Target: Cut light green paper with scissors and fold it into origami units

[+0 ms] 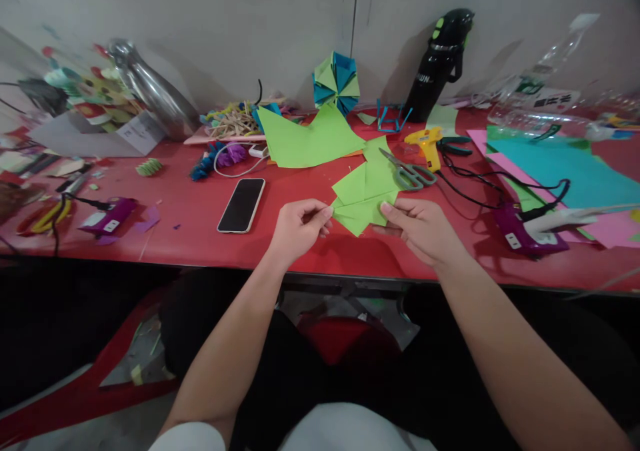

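Between my hands is a folded piece of green paper (pixel 364 212), held just above the red table near its front edge. My left hand (pixel 303 226) pinches its left corner between thumb and fingers. On the opposite side, my right hand (pixel 417 228) grips the right edge, thumb on top and fingers beneath. Behind the folded piece lies another green paper piece (pixel 351 182), partly covered. Grey-handled scissors (pixel 411 175) rest just beyond my right hand, blades pointing up and left. A large green sheet (pixel 310 141) lies farther back.
A phone (pixel 241 205) lies left of my hands on the red table (pixel 200 248). To the right are a yellow glue gun (pixel 426 146), its black cable and a purple power strip (pixel 527 231). A black bottle (pixel 440 68) and a blue-green paper ornament (pixel 336 83) stand by the wall.
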Demonstrator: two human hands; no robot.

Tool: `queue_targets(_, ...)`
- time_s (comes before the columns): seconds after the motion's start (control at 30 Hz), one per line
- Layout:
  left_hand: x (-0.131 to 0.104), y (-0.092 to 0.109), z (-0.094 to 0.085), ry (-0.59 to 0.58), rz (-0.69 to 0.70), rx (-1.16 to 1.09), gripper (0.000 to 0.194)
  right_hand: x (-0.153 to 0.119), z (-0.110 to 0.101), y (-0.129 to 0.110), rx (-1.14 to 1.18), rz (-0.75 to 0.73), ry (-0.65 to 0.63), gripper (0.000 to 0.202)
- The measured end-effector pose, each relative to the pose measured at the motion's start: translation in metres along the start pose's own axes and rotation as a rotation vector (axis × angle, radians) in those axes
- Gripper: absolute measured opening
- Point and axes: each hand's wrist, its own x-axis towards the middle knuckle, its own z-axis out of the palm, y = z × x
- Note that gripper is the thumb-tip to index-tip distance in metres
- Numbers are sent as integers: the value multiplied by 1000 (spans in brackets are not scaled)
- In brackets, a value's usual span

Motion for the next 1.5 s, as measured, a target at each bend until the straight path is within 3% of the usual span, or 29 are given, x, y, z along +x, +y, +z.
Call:
queue_targets(0.2, -2, -1, 5, 61, 13, -13, 17, 2, 1, 5, 25, -10, 21, 22)
queue_targets(0.33, -4, -3, 11, 67, 72, -59, 18, 0, 16, 10, 205, -24, 112, 27)
queue_targets(0.53, -11, -4, 24, 14, 127, -93, 20, -8, 39, 17, 344, 54, 111, 27)
queue_targets(0.67, -11, -2, 25, 39, 82, -90, 19, -6, 34, 20, 283, 21, 162, 25)
queue_targets(0.9, -1, -10, 12, 68, 5, -158, 19, 1, 16, 16, 206, 96, 15, 27)
queue_targets(1.0, 4, -14, 6, 89, -56, -214, 19, 5, 8, 17, 147, 60, 73, 25)
queue_targets(1.1, 9, -17, 1, 129, -140, -249, 17, 8, 0, 17, -1, -16, 202, 23)
queue_targets(1.23, 12, -18, 8, 60, -320, -299, 16, 0, 4, 11, -517, -412, 343, 24)
queue_targets(1.27, 12, -19, 12, 21, -370, -303, 17, -4, 9, 10, -683, -511, 302, 30)
queue_targets(1.33, 11, -20, 20, -57, -423, -275, 22, -11, 20, 13, -957, -610, 55, 45)
queue_targets(1.4, 11, -21, 26, -101, -427, -217, 23, -17, 31, 21, -1150, -578, -143, 60)
queue_targets(1.5, 12, -23, 27, -120, -435, -175, 19, -21, 37, 37, -1319, -448, -267, 75)
